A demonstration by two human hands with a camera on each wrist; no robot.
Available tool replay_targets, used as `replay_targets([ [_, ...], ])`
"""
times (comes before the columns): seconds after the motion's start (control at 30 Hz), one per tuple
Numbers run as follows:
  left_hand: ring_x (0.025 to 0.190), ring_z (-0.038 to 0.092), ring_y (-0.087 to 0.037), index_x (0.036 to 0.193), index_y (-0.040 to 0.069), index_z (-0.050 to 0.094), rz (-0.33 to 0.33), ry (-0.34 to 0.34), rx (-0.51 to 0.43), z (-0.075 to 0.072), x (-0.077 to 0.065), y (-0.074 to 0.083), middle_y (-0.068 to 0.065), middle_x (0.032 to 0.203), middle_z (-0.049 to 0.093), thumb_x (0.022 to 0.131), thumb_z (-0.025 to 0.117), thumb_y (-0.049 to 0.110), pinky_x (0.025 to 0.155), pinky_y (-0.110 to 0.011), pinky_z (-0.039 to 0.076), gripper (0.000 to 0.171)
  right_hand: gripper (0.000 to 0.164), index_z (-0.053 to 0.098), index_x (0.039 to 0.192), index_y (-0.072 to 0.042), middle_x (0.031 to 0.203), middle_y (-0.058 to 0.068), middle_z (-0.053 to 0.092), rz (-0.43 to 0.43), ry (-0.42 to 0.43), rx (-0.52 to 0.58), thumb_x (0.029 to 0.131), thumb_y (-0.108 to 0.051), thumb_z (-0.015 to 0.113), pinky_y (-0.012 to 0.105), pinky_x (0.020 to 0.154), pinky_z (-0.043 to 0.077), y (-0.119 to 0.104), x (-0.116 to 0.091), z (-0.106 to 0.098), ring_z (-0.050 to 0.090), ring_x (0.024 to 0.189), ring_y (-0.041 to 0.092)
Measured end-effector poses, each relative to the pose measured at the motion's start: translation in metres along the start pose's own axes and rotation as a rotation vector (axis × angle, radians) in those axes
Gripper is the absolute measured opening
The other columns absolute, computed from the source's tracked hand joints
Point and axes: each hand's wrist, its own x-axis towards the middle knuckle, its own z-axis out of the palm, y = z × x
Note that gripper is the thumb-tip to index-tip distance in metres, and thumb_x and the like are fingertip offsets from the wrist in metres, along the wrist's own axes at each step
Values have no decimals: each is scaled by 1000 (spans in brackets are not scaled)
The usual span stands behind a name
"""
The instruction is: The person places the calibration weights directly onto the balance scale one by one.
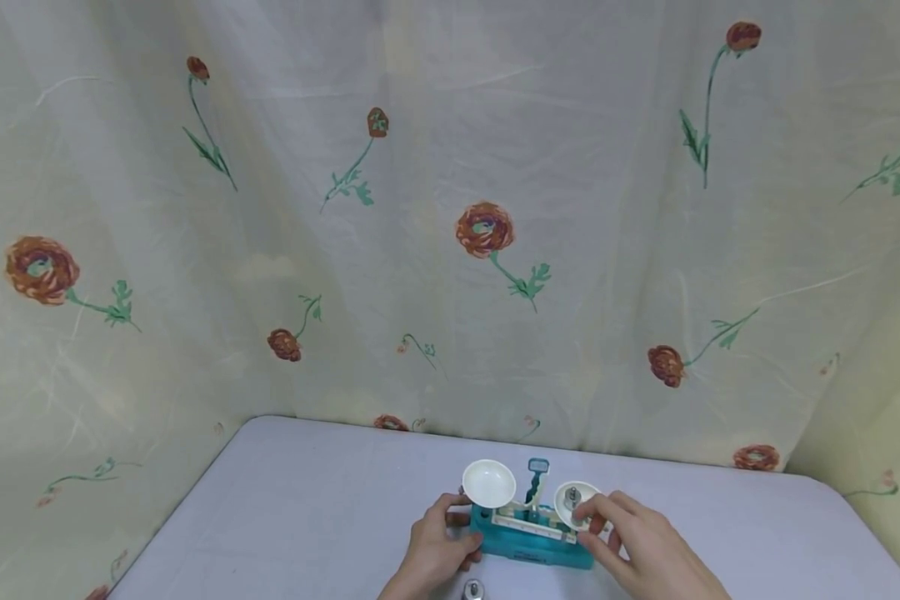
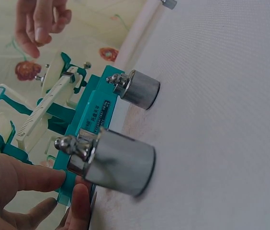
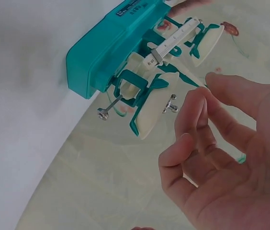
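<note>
The left hand grips one end of the balance scale on the surface; the right hand, loosely curled and empty, hovers by the right pan. The left wrist view shows two standing weights (the head view crops one); the right, only knobs above the pan's rim.

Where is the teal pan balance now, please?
In the head view, the teal pan balance stands on the table, low and right of centre, between the left hand and the right hand.
</note>
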Motion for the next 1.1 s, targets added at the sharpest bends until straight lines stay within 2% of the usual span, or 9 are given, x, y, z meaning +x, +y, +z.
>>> replay_targets([
  [0.13,66,71,-9,142,5,60,-18,5,-1,0,0,1,-15,118,74,94,77,3,59,-24,58,50,22,71,117,-22,95,-6,65,-46,-35,-3,97,-25,80,24,71,55,2,-1,-1,56,81,9],
  [0.3,66,71,-9,142,3,59,-10,-4,3,0,1,0,-15,117,74,94,76,3,58,-23,58,51,21,70,119,-20,94,-7,64,-113,-101,-1,101,-29,76,22,69,51,8,-1,-2,53,77,5],
  [0.5,66,71,-9,143,2,59,-7,-19,-1,0,1,-1,-15,117,73,95,76,4,58,-23,58,51,22,69,122,-14,96,-10,65,-313,-217,94,105,-28,70,18,67,49,19,-4,-5,52,77,-3],
  [0.6,67,72,-10,143,3,58,-5,-17,1,-1,1,-1,-14,117,73,95,76,4,58,-24,58,51,22,69,123,-13,98,-12,66,-362,-281,146,106,-27,68,17,69,51,22,-4,-5,54,80,-3],
  [0.77,68,72,-10,143,3,59,-8,-13,8,-1,1,-1,-13,117,73,96,76,4,59,-25,58,50,20,70,122,-10,98,-12,68,-381,-351,186,106,-22,68,17,70,51,25,-2,0,55,81,-4],
  [0.9,67,72,-10,142,3,59,-16,-15,3,-1,1,0,-14,117,73,95,76,4,59,-24,58,50,18,71,121,-9,97,-11,66,-364,-419,231,106,-18,68,17,71,50,29,-1,6,55,81,-4],
  [1.1,67,72,-9,142,3,59,-5,-16,-1,-1,1,0,-15,117,73,95,76,3,58,-24,58,50,25,71,122,-11,99,-8,67,-337,-508,293,100,-20,77,17,75,51,32,1,10,57,85,0],
])
